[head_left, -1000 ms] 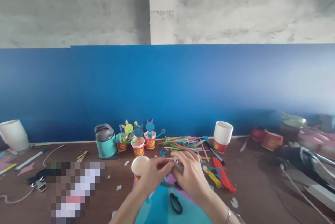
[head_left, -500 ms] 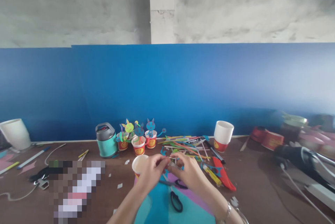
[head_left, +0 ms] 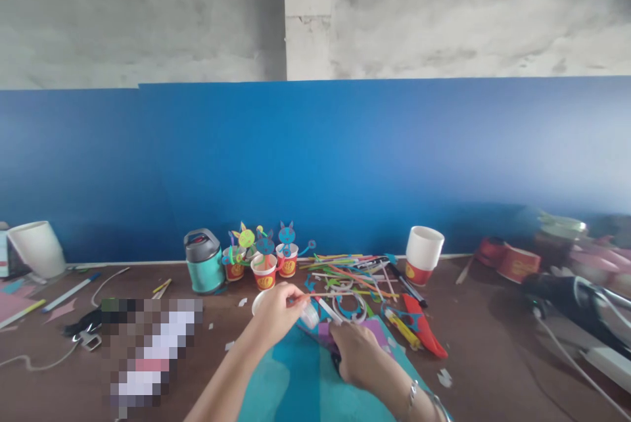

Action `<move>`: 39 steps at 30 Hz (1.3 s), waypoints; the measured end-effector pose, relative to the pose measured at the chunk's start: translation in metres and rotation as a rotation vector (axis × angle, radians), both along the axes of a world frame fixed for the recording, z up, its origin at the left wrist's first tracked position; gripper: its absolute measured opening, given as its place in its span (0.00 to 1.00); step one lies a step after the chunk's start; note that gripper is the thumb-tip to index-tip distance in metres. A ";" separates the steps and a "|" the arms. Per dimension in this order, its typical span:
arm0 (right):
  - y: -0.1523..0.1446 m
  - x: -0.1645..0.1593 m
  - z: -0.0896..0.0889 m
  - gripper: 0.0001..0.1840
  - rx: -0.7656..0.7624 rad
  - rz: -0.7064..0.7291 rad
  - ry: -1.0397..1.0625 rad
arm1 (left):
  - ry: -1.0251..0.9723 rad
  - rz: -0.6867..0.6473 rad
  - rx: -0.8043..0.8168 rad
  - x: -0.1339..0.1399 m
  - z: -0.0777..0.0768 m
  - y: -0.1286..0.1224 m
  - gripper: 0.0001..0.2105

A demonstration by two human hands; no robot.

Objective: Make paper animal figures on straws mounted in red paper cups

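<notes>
My left hand (head_left: 283, 309) is closed in a pinch on a thin brown stick (head_left: 331, 294) that points right. Against its fingertips is a small translucent round thing (head_left: 310, 315). My right hand (head_left: 355, 351) is closed over the black-handled scissors (head_left: 336, 360). Its fingers partly hide them. From beside those fingers a pale narrow strip (head_left: 327, 309) slants up left; its kind is unclear. Purple paper (head_left: 375, 330) and a blue-green sheet (head_left: 276, 382) lie underneath. Behind my left hand, a paper cup (head_left: 257, 302) is mostly hidden.
Red-and-white cups (head_left: 263, 273) with paper cat figures stand behind, beside a teal lidded container (head_left: 206, 271). Coloured straws (head_left: 352, 271) lie in a pile. To the right are stacked cups (head_left: 424, 254), a yellow cutter (head_left: 403, 330) and a red piece (head_left: 428, 333).
My hands were close together around something translucent. They have parted: my right hand has moved down onto the scissors, while my left hand stays up, with the stick now plainly visible.
</notes>
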State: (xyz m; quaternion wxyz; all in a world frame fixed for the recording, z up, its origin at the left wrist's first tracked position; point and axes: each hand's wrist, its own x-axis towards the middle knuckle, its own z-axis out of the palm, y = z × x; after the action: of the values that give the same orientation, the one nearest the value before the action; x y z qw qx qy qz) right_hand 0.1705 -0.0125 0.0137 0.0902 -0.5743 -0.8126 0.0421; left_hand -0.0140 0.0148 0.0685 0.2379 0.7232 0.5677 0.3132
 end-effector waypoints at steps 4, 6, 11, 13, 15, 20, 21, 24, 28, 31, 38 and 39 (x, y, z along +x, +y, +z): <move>0.003 0.010 0.009 0.20 -0.014 0.011 -0.015 | -0.013 -0.049 0.007 -0.005 0.001 0.001 0.09; 0.005 0.019 0.018 0.17 -0.062 0.008 0.024 | -0.021 -0.073 -0.008 -0.008 0.001 0.001 0.09; 0.012 0.050 0.041 0.22 -0.174 0.040 0.218 | -0.067 -0.107 -0.030 -0.010 0.002 0.000 0.07; 0.013 0.063 0.051 0.21 -0.274 0.091 0.226 | -0.071 -0.121 -0.047 -0.011 0.002 0.001 0.07; 0.013 0.073 0.060 0.22 -0.297 0.112 0.258 | -0.061 -0.147 -0.030 -0.011 0.002 0.002 0.07; 0.009 0.071 0.076 0.23 -0.183 0.116 0.377 | -0.051 -0.231 0.068 -0.012 -0.002 0.005 0.08; 0.008 0.067 0.078 0.22 -0.167 0.128 0.375 | -0.057 -0.245 0.065 -0.011 -0.003 0.005 0.09; 0.006 0.053 0.081 0.20 -0.169 0.155 0.360 | -0.064 -0.260 0.041 -0.010 -0.002 0.003 0.09; 0.006 0.046 0.082 0.20 -0.174 0.197 0.383 | -0.076 -0.269 0.036 -0.007 0.002 -0.002 0.09; 0.005 0.045 0.083 0.20 -0.180 0.228 0.389 | -0.099 -0.274 0.035 -0.006 0.005 -0.004 0.09; 0.007 0.043 0.081 0.17 -0.200 0.240 0.414 | -0.140 -0.280 0.053 -0.005 0.001 -0.003 0.09; 0.008 0.044 0.080 0.17 -0.213 0.240 0.423 | -0.142 -0.278 0.055 -0.005 0.000 -0.003 0.09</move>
State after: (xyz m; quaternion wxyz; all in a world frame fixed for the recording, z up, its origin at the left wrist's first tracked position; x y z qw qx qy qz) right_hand 0.2142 -0.0049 0.0941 0.1914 -0.4587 -0.8288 0.2569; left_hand -0.0189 0.0122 0.0689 0.2987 0.7771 0.4350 0.3430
